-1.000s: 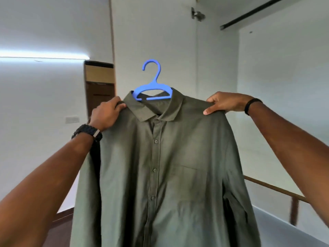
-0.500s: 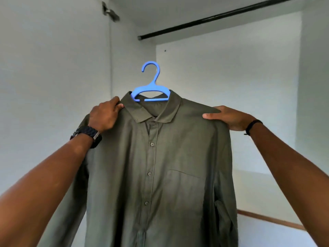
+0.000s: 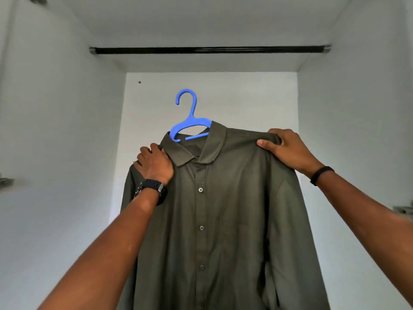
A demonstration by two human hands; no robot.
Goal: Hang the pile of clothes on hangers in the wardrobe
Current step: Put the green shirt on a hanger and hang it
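Note:
An olive-green button shirt (image 3: 223,209) hangs on a blue plastic hanger (image 3: 190,124), held up in front of me inside the white wardrobe. My left hand (image 3: 155,163) grips the shirt's left shoulder beside the collar. My right hand (image 3: 288,148) grips the right shoulder, pinching the cloth. The hanger's hook sticks up above the collar, well below the dark wardrobe rod (image 3: 210,50), which runs across the top with nothing on it. The hanger's arms are hidden inside the shirt.
White wardrobe side walls (image 3: 55,153) stand to the left and right, with the back panel (image 3: 245,99) behind the shirt. Small metal fittings (image 3: 6,182) stick out on the left wall and on the right wall (image 3: 402,209).
My view has swung right, from the room to facing squarely into the wardrobe, and the rod is now level overhead. Both hands keep their hold; the shirt tilts, right shoulder higher.

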